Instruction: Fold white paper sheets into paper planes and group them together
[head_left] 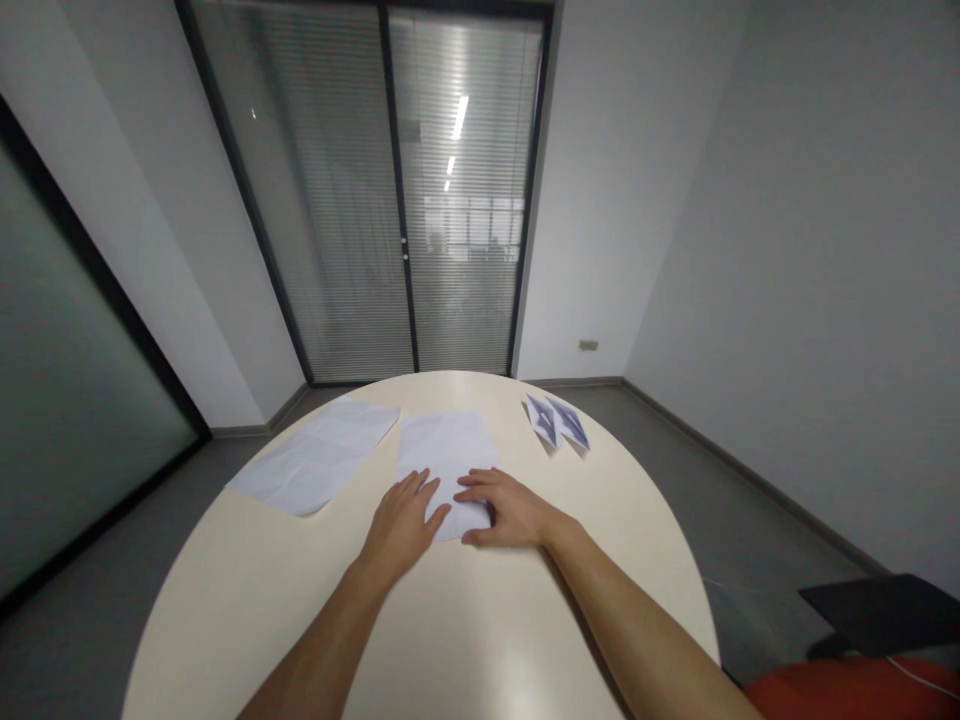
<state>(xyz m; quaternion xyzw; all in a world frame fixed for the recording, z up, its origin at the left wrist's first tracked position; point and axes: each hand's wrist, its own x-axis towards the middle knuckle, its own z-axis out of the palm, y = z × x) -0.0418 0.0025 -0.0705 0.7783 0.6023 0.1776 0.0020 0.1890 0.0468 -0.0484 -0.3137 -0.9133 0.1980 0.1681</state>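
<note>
A white sheet of paper (pixel 448 440) lies flat on the round table in front of me. On its near left part rests my left hand (pixel 405 515), fingers stretched out and thumb apart. My right hand (pixel 510 507) touches the near right part of the same sheet, its fingers spread and slightly bent, the thumb by the sheet's near edge. Neither hand holds anything. Both cover the sheet's near corners.
Larger white paper sheets (pixel 322 455) lie at the table's left. Two small folded papers with dark markings (pixel 555 422) stand at the far right. The cream table (pixel 435 640) has a rounded edge. A red seat (pixel 847 690) and a black flat object (pixel 885 612) are at lower right.
</note>
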